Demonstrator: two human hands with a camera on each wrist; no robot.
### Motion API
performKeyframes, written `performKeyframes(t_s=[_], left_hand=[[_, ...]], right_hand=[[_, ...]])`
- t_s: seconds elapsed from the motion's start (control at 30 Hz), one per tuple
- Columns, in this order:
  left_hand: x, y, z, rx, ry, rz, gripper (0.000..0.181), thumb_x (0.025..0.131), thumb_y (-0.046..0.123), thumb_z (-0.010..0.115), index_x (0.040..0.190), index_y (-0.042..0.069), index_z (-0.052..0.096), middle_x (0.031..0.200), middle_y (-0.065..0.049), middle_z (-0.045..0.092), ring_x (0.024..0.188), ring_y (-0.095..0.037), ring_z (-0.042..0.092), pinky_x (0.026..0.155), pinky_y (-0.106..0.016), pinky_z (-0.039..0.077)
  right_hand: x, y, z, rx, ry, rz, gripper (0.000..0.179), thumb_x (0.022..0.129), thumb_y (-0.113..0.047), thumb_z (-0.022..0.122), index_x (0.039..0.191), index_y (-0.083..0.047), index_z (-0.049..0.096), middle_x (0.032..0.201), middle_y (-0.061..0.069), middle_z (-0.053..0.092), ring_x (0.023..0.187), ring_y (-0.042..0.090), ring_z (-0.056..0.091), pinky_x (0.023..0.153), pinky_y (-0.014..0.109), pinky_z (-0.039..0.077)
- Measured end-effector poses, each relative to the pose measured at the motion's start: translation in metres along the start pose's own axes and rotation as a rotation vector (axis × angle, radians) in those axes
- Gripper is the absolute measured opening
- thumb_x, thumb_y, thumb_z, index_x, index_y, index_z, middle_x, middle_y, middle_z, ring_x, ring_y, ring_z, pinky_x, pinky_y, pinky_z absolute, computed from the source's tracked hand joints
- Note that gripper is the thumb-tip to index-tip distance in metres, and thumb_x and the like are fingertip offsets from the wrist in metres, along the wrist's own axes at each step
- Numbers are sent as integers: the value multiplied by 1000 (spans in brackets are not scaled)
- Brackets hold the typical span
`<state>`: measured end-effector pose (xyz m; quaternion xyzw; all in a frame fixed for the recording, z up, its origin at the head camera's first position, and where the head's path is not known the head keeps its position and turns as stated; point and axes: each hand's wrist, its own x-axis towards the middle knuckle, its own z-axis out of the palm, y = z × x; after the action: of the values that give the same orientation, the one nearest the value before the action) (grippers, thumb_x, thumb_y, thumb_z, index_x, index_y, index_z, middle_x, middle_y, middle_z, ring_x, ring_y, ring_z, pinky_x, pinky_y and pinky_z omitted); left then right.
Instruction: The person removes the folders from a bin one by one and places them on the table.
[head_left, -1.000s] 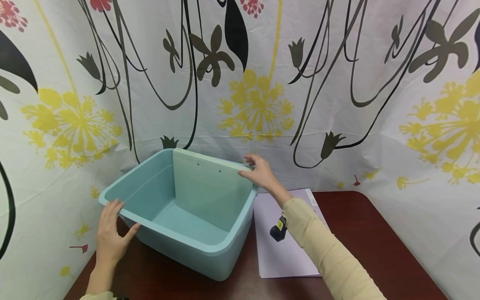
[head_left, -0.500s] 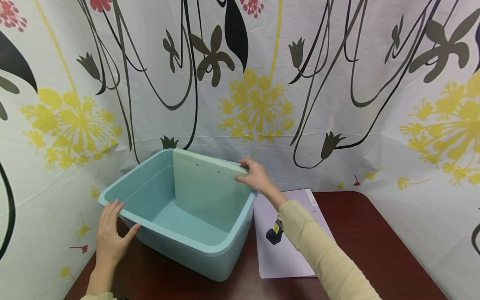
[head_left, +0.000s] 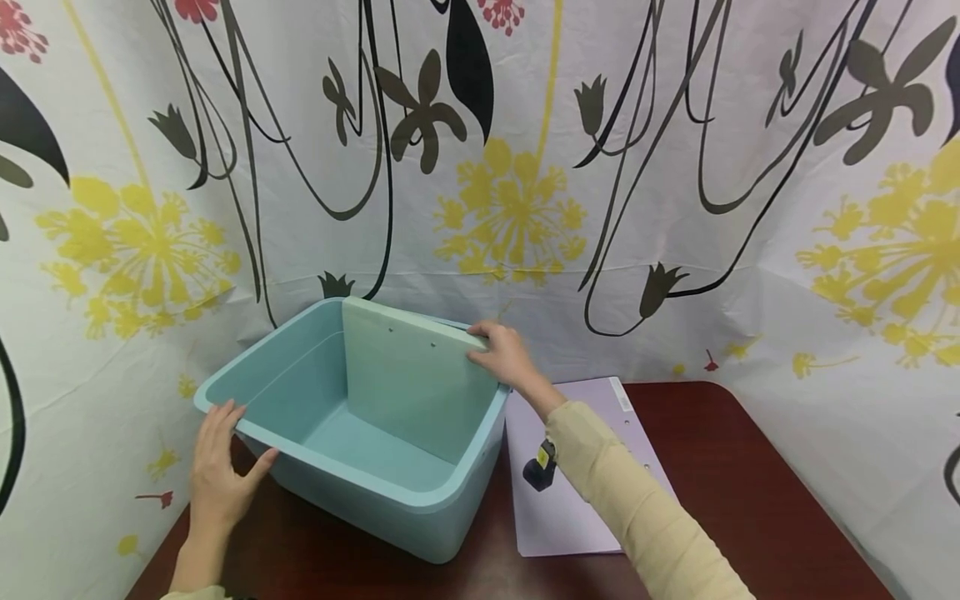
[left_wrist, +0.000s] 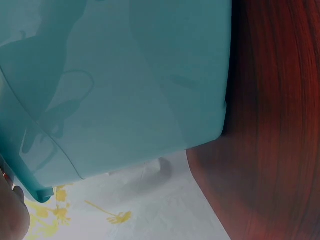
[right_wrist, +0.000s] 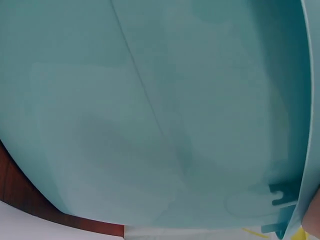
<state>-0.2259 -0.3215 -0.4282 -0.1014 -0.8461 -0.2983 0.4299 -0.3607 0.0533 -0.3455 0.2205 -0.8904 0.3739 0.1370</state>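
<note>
A light blue plastic tub (head_left: 352, 471) stands on the table. Inside it, a pale green file folder (head_left: 412, 383) with two small holes stands on edge, leaning toward the back wall. My right hand (head_left: 510, 358) pinches the folder's top right corner, thumb in front and fingers behind. At the tub's front left corner, my left hand (head_left: 221, 475) holds the rim, fingertips over it and thumb below. The left wrist view shows the outer tub wall (left_wrist: 125, 95) with part of the hand (left_wrist: 12, 215); in the right wrist view the tub (right_wrist: 150, 125) hides the folder.
Lilac file folders (head_left: 558, 508) lie flat on the dark red table (head_left: 720, 467), right of the tub and partly under the right sleeve (head_left: 637, 500). A flower-patterned curtain (head_left: 495, 100) surrounds the table at the back and sides.
My right hand has moved left and slightly down, its fingers closing onto the green folder's top edge. The folder has shifted slightly left. My left hand stays at the tub's rim.
</note>
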Motion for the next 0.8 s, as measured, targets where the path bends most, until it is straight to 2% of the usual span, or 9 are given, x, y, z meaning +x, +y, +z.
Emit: performKeyframes(t_s=[0.37,0.63,0.73,0.8], left_hand=[[1,1,-1,6,9,6,84,74,61,60,125,-4,46,132,-26,41,132,-36,23,109,-46,13],[0,1,-1,-5,10,15,84,74,60,61,126,-4,46,132,-26,40,133,-36,23,109,-48,13],[0,1,-1,-6,8,14,84,74,59,61,126,-4,46,132,-26,40,133,-36,23,109,-48,12],[0,1,0,-5,6,9,83,74,59,61,126,-4,46,133,-26,40,133,-36,23,109,-47,12]], right_hand=[[-4,-1,5,120,150,-15,31,77,0,63,108,1,63,104,15,65,92,25,62,77,37,49],[-4,-3,1,161,279,-74,30,74,2,62,103,1,66,96,14,68,78,21,63,67,34,50],[-4,-6,-3,178,326,-89,29,74,2,62,103,2,66,95,15,68,69,20,61,59,32,48],[-5,-8,-6,202,354,-94,29,75,2,63,103,2,66,95,16,68,69,21,62,57,31,47]])
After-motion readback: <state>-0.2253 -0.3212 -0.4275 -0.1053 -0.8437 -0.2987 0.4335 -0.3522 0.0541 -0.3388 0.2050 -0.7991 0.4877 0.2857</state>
